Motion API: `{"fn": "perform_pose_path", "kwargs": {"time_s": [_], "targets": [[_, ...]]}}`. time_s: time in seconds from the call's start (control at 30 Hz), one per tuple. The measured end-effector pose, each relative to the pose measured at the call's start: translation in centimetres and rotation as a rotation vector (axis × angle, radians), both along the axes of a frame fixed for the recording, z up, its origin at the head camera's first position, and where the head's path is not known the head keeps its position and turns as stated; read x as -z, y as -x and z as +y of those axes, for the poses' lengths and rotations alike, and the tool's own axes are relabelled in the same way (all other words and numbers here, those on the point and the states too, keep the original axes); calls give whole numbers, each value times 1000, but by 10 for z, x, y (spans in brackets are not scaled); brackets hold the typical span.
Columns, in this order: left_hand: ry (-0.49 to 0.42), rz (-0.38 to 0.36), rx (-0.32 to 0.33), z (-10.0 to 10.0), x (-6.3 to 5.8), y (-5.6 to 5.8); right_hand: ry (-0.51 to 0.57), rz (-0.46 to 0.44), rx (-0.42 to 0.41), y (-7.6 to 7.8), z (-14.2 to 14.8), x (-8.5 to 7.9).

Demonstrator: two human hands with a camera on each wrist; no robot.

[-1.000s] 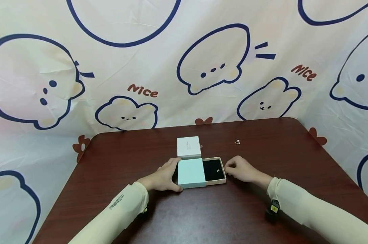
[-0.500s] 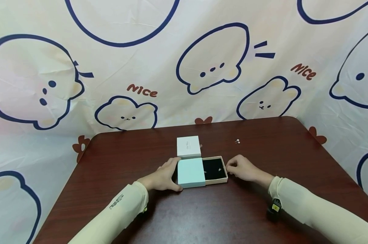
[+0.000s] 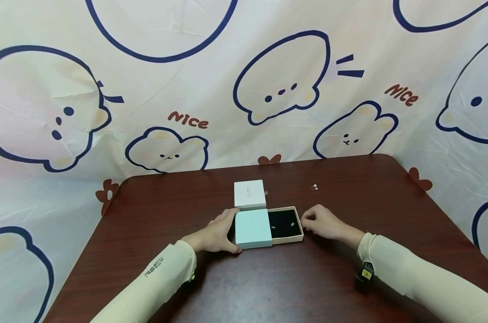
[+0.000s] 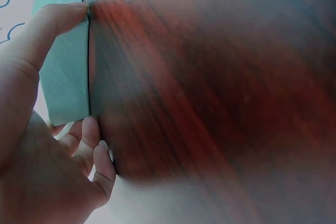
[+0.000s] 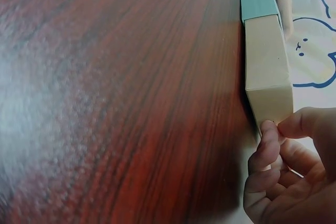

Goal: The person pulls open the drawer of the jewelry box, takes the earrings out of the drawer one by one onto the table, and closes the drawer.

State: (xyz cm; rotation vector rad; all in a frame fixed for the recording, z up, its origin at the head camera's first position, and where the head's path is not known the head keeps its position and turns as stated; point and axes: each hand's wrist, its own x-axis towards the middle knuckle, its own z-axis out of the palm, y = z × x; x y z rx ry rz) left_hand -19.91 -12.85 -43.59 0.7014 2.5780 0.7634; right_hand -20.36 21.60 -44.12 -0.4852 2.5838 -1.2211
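Observation:
A light blue jewelry box sleeve [image 3: 253, 228] lies on the table, its cream drawer [image 3: 288, 241] pulled partly out to the right. Inside the drawer, a black pad [image 3: 283, 219] carries two tiny star-shaped pieces, one a star [image 3: 292, 224] near the right end. My left hand [image 3: 215, 232] grips the sleeve's left end, thumb [image 4: 58, 18] on the near side and fingers around the far corner. At the drawer's outer end, my right hand [image 3: 322, 222] pinches with thumb and index finger [image 5: 269, 137]; whether a pull tab is between them is hidden.
Directly behind the sleeve stands a white box [image 3: 249, 194] with small print, a little tab at its right side. Two small pearl-like earrings [image 3: 314, 187] lie at the back right of the brown table [image 3: 179, 193]. A patterned cloth [image 3: 223, 148] hangs behind.
The drawer has slid a little farther right out of the sleeve along with my right hand, baring a second star piece near the sleeve's edge. My left hand stays put.

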Motion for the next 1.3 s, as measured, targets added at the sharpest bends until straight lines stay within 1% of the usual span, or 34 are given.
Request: {"fn": "perform_pose_path", "kwargs": {"time_s": [0.57, 0.93, 1.3], "targets": [[-1, 13, 4, 0, 1, 1, -11, 19, 2, -2, 6, 2], [-7, 12, 3, 0, 1, 1, -15, 24, -3, -1, 9, 1], [7, -4, 2, -1, 2, 0, -35, 23, -7, -1, 10, 1]]}}
